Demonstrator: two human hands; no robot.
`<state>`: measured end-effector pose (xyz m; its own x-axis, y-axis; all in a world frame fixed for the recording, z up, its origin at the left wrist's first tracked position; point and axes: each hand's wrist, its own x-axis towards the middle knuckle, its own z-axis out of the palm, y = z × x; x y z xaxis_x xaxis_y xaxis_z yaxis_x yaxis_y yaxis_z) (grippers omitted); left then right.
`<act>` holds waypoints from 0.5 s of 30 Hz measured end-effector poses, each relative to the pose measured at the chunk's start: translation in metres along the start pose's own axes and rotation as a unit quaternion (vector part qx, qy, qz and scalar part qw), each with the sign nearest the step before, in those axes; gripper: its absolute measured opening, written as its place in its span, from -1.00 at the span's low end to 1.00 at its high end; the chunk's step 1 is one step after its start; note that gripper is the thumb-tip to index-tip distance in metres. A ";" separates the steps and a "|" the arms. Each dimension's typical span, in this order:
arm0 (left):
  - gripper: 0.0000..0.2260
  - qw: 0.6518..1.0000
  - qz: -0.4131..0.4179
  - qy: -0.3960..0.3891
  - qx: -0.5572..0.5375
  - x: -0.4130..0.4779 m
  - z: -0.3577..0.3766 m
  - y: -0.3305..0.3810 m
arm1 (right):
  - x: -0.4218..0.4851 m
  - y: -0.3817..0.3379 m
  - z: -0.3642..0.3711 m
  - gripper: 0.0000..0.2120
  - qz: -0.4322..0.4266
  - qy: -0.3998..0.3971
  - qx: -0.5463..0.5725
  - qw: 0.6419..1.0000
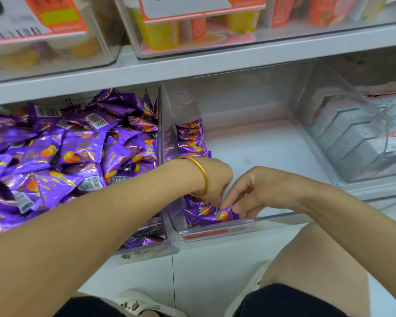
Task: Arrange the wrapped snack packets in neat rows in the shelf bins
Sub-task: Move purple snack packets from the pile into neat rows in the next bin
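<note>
Three clear bins are sitting side by side under the shelf (192,67) that I am watching. The left bin (146,249) is brimming with a loose heap (66,152) of purple packets. The mid bin (272,217) is showing mostly bare floor, and a row (191,138) of the same packets is standing on edge along its left wall. The right bin (375,184) is holding grey boxes (352,143). Above the shelf, more bins are carrying yellow cups (156,33) behind orange labels.

The left forearm is crossing the left bin's front corner and is blocking my sight of the row's middle stretch. A bare knee (318,255) and a pale sandal (142,303) are showing below the bins.

The left hand (215,179) is reaching down onto the near end of the row with its fingers curled under. They are hidden from me, so I cannot tell whether it is gripping anything. The right hand (256,191) is pinching one packet (224,215) between thumb and forefinger, just inside the mid bin's front wall, at the near end of the row. A gold bangle (201,175) is circling the left wrist.
</note>
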<state>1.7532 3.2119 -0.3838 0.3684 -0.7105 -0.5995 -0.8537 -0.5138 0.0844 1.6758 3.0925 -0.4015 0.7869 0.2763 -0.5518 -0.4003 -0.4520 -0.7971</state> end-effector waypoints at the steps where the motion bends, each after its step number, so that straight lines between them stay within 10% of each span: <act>1: -0.82 1.000 -0.005 -0.001 -0.007 0.000 0.000 0.000 | 0.000 -0.001 0.002 -0.80 -0.002 0.000 -0.011 1.000; 8: -0.84 0.999 -0.027 -0.009 -0.037 -0.012 -0.009 0.003 | 0.008 -0.006 0.014 -0.81 0.004 -0.034 -0.085 0.996; 15: -0.83 0.906 -0.003 0.420 -0.052 -0.067 -0.016 -0.025 | 0.009 -0.008 0.015 -0.76 0.061 0.035 -0.058 0.996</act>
<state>1.7559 3.2642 -0.3331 0.5603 -0.8001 0.2142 -0.8277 -0.5306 0.1829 1.6791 3.1111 -0.4032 0.7685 0.1549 -0.6208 -0.4412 -0.5743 -0.6895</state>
